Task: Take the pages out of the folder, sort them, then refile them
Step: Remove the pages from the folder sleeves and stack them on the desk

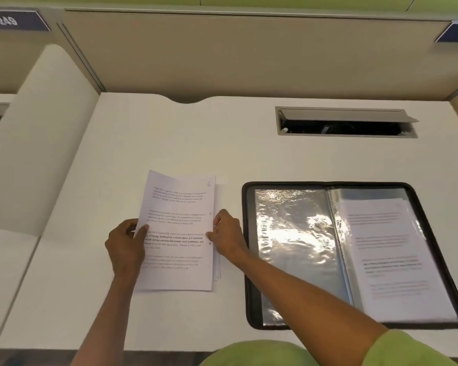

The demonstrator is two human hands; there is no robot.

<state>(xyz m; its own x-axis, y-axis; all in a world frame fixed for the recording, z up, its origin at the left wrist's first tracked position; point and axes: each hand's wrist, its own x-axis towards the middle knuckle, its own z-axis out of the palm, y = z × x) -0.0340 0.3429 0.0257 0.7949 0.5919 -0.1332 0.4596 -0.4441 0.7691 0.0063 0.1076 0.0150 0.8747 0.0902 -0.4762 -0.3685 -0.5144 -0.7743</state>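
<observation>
A small stack of printed pages (179, 204) lies on the white desk (169, 133), left of the folder; its top sheet has a handwritten number in the upper right corner. My left hand (126, 247) grips the stack's left edge, thumb on top. My right hand (226, 232) pinches the right edge. The black zip folder (249, 260) lies open to the right. Its left plastic sleeve (296, 247) looks empty and shiny. The right sleeve (389, 249) holds a printed page.
An open cable hatch (345, 122) is set into the desk behind the folder. Beige partition walls (249, 54) close the desk at the back and both sides. A curved white divider (40, 143) stands at the left.
</observation>
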